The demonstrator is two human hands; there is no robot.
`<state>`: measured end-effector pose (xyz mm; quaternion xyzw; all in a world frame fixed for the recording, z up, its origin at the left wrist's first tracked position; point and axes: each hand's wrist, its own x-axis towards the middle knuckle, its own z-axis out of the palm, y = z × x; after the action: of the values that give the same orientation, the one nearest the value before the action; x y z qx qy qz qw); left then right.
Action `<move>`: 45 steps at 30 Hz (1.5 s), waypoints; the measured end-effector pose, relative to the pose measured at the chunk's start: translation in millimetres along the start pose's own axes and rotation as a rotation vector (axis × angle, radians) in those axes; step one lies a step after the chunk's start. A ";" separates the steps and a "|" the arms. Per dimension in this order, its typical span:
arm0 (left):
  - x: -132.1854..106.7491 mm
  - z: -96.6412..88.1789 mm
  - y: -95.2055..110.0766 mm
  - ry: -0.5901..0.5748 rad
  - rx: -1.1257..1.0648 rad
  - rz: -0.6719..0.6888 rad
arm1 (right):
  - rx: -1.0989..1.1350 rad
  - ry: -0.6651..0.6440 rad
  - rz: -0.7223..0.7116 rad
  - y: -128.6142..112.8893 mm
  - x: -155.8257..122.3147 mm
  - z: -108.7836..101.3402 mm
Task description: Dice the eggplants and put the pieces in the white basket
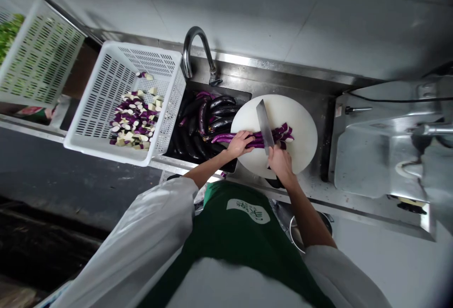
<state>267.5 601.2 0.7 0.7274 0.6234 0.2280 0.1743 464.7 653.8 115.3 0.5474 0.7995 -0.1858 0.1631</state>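
Across the board (300,112), purple eggplants (259,142) run left to right.

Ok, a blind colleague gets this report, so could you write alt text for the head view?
A person's right hand holds a cleaver across purple eggplants on a round white cutting board, while the left hand rests on them. To the left lie whole dark eggplants, then a white basket holding cut eggplant pieces.

Eggplant (283,133) on board (302,131), basket (94,114) left.
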 end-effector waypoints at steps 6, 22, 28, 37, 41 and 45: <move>1.0 2.1 -4.0 -0.009 -0.039 0.008 | -0.018 -0.040 0.002 -13.0 15.7 11.4; 2.0 2.4 -1.7 -0.020 -0.056 -0.002 | -0.045 -0.033 -0.011 -24.1 0.9 11.7; 0.0 1.3 -3.0 -0.027 -0.052 -0.004 | 0.013 -0.013 0.000 -35.4 23.3 22.6; 26.7 9.9 31.5 0.004 -0.008 -0.058 | -0.034 0.006 0.035 16.8 25.7 9.3; 19.7 -7.0 25.6 0.093 -0.025 -0.100 | -0.045 0.048 0.037 7.0 7.0 2.1; -0.6 -15.4 10.0 0.036 -0.025 -0.049 | -0.037 0.022 -0.002 -3.1 -2.8 1.8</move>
<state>267.2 598.6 18.9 0.7055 0.6411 0.2444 0.1776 462.9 649.6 115.5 0.5455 0.8050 -0.1653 0.1643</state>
